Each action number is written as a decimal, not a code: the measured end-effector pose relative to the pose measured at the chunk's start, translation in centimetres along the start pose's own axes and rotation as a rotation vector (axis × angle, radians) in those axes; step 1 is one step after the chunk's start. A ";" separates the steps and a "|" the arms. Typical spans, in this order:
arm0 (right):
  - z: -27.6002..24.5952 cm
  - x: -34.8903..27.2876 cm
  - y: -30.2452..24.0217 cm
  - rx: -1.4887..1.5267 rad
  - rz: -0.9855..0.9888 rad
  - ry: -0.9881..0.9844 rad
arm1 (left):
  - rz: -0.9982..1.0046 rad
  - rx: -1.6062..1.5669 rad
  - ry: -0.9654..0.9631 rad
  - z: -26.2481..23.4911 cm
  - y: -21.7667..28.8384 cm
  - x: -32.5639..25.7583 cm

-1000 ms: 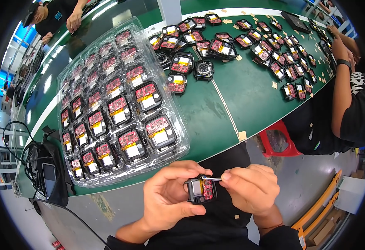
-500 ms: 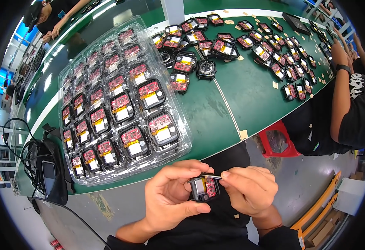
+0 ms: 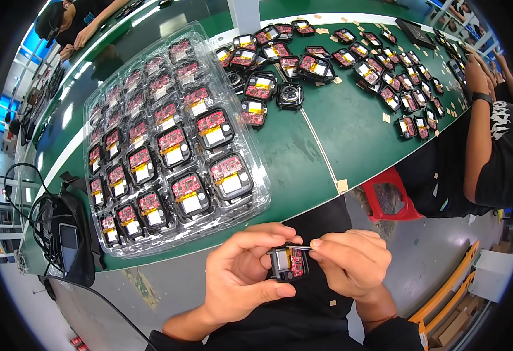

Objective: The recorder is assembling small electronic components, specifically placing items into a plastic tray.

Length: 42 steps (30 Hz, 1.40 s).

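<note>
In front of my body, off the table's edge, my left hand (image 3: 242, 269) grips an open watch case (image 3: 288, 263) by its sides, thumb below and fingers above. The case is black, with a red circuit board, a silvery battery and a strip of yellow tape facing up. My right hand (image 3: 351, 263) pinches a thin metal tool, seemingly tweezers (image 3: 301, 247), between thumb and fingers. Its tip reaches over the upper edge of the case, near the board. Whether the tip touches a part is too small to tell.
A clear plastic tray (image 3: 259, 196) of similar open cases lies on the green table (image 3: 303, 137) to the left. More cases (image 3: 260, 86) are heaped behind, beside small tan paper bits. A black bag with cables (image 3: 72, 245) sits far left. Co-workers sit at right and far left.
Both hands stay nearly in place, with the tool still at the case's upper edge. The view has shifted very slightly.
</note>
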State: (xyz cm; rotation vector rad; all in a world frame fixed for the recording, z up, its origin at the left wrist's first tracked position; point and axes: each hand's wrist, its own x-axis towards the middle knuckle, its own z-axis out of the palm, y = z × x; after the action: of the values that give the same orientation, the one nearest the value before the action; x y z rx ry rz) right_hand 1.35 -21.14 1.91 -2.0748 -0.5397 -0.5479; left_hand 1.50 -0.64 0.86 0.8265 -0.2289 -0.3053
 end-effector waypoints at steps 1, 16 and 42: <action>0.1 -0.1 0.0 0.000 0.001 0.000 | -0.001 0.009 0.001 0.0 0.0 0.0; 0.7 1.1 1.0 0.204 -0.049 -0.004 | 0.081 0.044 -0.004 -0.2 2.3 -1.2; 3.7 8.6 6.5 -0.396 0.261 0.038 | 0.176 1.875 0.402 -3.3 14.7 8.4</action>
State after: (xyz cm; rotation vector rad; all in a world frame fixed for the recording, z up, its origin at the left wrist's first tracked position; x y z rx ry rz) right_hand 12.61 -19.81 0.68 -2.4548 -0.1368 -0.5721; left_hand 12.98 8.02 10.41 2.6571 -0.1572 0.3861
